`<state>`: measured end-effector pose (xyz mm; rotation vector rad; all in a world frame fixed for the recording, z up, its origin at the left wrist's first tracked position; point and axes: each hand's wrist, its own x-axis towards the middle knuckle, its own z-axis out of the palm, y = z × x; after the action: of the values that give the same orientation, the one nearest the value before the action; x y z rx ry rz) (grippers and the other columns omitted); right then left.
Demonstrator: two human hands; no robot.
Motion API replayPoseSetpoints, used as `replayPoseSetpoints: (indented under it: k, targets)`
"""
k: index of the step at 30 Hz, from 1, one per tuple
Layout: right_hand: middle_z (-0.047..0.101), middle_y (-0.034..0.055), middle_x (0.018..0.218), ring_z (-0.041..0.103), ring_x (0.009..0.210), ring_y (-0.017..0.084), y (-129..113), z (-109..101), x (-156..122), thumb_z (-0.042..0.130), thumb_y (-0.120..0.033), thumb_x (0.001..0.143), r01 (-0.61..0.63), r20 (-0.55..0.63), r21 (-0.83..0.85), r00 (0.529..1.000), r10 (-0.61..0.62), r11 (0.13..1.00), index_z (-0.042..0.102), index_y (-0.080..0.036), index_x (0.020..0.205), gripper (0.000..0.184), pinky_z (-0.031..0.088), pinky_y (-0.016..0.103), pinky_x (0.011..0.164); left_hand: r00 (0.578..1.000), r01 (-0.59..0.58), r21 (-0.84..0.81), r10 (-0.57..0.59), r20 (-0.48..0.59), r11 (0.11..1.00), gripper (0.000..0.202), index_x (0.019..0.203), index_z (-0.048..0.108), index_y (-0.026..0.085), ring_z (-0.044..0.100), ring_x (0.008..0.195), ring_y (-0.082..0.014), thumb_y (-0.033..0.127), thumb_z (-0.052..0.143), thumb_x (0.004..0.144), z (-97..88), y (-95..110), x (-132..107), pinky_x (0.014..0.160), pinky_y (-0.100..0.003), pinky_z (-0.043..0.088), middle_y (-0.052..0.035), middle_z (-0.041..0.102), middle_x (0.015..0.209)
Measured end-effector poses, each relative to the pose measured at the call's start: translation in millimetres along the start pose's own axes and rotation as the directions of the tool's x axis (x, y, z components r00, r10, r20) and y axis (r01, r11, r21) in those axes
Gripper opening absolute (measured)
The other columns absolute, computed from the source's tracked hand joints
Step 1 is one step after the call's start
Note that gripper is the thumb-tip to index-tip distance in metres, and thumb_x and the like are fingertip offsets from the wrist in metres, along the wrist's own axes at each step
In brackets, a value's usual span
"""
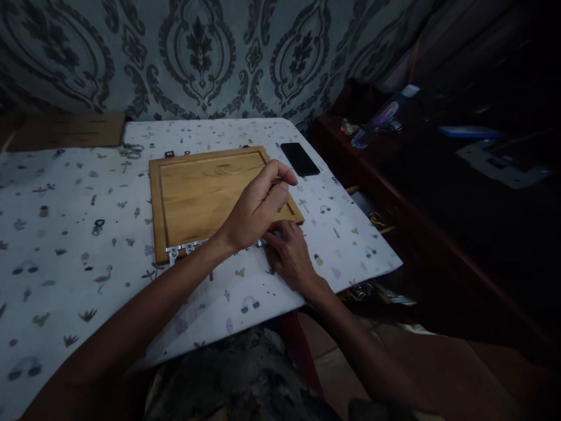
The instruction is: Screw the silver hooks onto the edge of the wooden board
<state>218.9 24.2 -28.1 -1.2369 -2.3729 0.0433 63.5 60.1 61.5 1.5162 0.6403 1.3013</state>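
A wooden board [205,187] with a routed groove lies flat on a table covered with patterned paper [65,263]. Small metal clips [182,250] line its near edge. My left hand [258,204] hovers over the board's near right part, fingers curled, thumb and forefinger pinched together on something I cannot make out. My right hand [289,254] rests on the table at the board's near right corner, fingers bent down against the edge there; what they touch is hidden by the left hand.
A black phone [300,158] lies beyond the board's far right corner. Scissors [130,150] and a brown cardboard sheet [68,131] sit at the back left. A dark wooden cabinet [394,193] with bottles [381,120] stands at right. Patterned wall behind.
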Motion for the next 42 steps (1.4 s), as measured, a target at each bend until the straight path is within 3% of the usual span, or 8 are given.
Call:
replayPoseSetpoints:
  k: [24, 29, 34, 38, 42]
  targets:
    - [0.062, 0.0113, 0.106, 0.050, 0.098, 0.028, 1.1, -0.3, -0.1, 0.055, -0.010, 0.088, -0.003, 0.023, 0.012, 1.000, 0.003, 1.000, 0.071, -0.026, 0.122, 0.041, 0.042, 0.042, 0.081, 0.999, -0.018, 0.041, 0.016, 0.041, 0.999, 0.007, 0.096, 0.048, 0.021, 0.034, 0.058, -0.0122, 0.019, 0.041, 0.095, -2.5, -0.8, -0.3, 0.059, -0.031, 0.033, 0.0049, 0.035, 0.065]
    - [0.061, 0.0113, 0.106, 0.050, 0.098, 0.028, 0.1, -1.2, 0.4, 0.054, -0.010, 0.089, 0.004, 0.000, 0.031, 1.000, -0.004, 1.000, 0.070, -0.025, 0.121, 0.040, 0.042, 0.043, 0.083, 0.982, 0.031, 0.030, -0.036, 0.184, 0.999, 0.009, 0.099, 0.048, 0.022, 0.035, 0.058, -0.0127, 0.020, 0.039, 0.095, -7.0, 5.3, -0.1, 0.057, -0.029, 0.033, 0.0047, 0.035, 0.065]
    - [0.059, 0.0117, 0.105, 0.047, 0.097, 0.028, 0.0, -2.0, 1.2, 0.053, -0.012, 0.089, 0.026, -0.022, 0.022, 0.999, -0.026, 0.999, 0.071, -0.023, 0.120, 0.038, 0.042, 0.043, 0.081, 0.943, 0.079, 0.033, -0.086, 0.322, 0.996, 0.014, 0.102, 0.049, 0.020, 0.047, 0.072, -0.0128, 0.017, 0.041, 0.090, -10.9, 10.4, 2.9, 0.067, -0.028, 0.042, 0.0001, 0.051, 0.081]
    - [0.059, 0.0122, 0.104, 0.047, 0.096, 0.028, 0.8, -2.0, 1.1, 0.054, -0.012, 0.089, 0.049, -0.027, 0.035, 0.998, -0.048, 0.998, 0.072, -0.021, 0.118, 0.035, 0.041, 0.042, 0.082, 0.946, 0.124, 0.037, -0.129, 0.296, 0.992, 0.017, 0.099, 0.050, 0.020, 0.050, 0.076, -0.0126, 0.014, 0.042, 0.086, -9.7, 11.9, 5.3, 0.068, -0.027, 0.044, -0.0009, 0.054, 0.085]
    - [0.058, 0.0126, 0.103, 0.047, 0.094, 0.027, 0.6, -1.1, 0.9, 0.050, -0.011, 0.090, 0.058, -0.055, 0.040, 0.997, -0.056, 0.998, 0.072, -0.020, 0.114, 0.034, 0.040, 0.041, 0.080, 0.967, 0.122, 0.012, -0.122, 0.224, 0.992, 0.017, 0.095, 0.051, 0.020, 0.045, 0.066, -0.0120, 0.011, 0.040, 0.085, -2.4, 12.4, 2.7, 0.062, -0.027, 0.040, 0.0015, 0.049, 0.074]
